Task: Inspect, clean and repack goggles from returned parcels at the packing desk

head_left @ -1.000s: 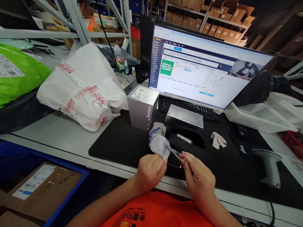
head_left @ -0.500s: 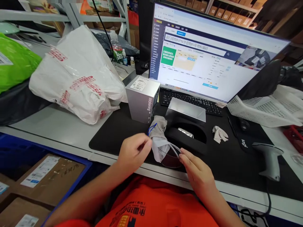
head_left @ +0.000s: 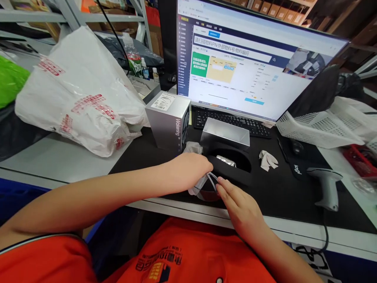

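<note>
My left hand (head_left: 193,169) reaches across in front of the grey cloth pouch (head_left: 193,147), its fingers bent and mostly hidden. It touches the wrapped end of what looks like tinted glasses (head_left: 208,195), whose lens is dark and reddish. White wrapping (head_left: 196,189) covers part of them. Thin grey arms of the glasses run into the fingertips of my right hand (head_left: 237,198), which pinches them. Just beyond lies a black case or tray (head_left: 243,176) with a rounded hollow and a shiny printed piece (head_left: 226,161) inside. A silver box (head_left: 165,129) marked "Wakening" stands behind the pouch.
An open silver box part (head_left: 225,131) sits before the keyboard (head_left: 262,129) and monitor (head_left: 229,74). A crumpled cloth (head_left: 268,160), a scanner (head_left: 326,186) and a mouse (head_left: 297,147) lie right, near a white basket (head_left: 309,131). A white plastic bag (head_left: 79,94) fills the left.
My left hand has moved right and forward, now covering much of the pouch and the wrapping. My right hand keeps its pinch on the glasses. The view has shifted slightly to the right.
</note>
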### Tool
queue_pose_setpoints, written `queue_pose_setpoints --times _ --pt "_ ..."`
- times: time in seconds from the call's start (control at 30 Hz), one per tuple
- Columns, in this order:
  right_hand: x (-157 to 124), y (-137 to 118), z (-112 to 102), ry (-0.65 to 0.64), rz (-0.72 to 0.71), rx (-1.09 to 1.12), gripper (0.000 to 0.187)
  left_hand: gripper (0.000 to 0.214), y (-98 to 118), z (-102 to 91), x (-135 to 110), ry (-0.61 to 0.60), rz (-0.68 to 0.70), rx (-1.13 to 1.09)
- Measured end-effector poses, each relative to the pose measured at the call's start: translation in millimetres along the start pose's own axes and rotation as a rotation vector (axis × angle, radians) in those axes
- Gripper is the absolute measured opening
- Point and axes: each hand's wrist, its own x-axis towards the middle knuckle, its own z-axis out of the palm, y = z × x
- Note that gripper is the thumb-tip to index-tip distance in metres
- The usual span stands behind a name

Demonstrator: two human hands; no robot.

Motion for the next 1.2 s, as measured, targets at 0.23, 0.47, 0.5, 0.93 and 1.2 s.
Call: queue_pose_setpoints --times 0.23,0.47,0.5,0.93,1.2 --pt "22.7 2.4 -5.6 -0.101 0.137 -0.078 0.030 0.019 -9.7 -16.4 0.0 0.078 0.219 -0.295" --pt "18.5 10.9 -12.0 -0.134 0.342 0.167 0.018 0.018 -15.3 -19.0 -15.5 0.206 0.062 -0.256" --pt "17.8 11.3 -11.6 -0.135 0.370 0.204 0.017 0.017 -13.8 -16.7 -18.2 0.226 0.049 -0.263" --pt "27.2 -16.1 16.0 -0.041 0.481 0.265 0.021 0.013 4.4 52.2 -61.0 0.780 -0.072 -0.459" --pt "21.6 -17.7 31.5 -0.008 0.659 0.607 0.022 0.023 36.6 129.0 -52.3 0.752 -0.637 -0.738"
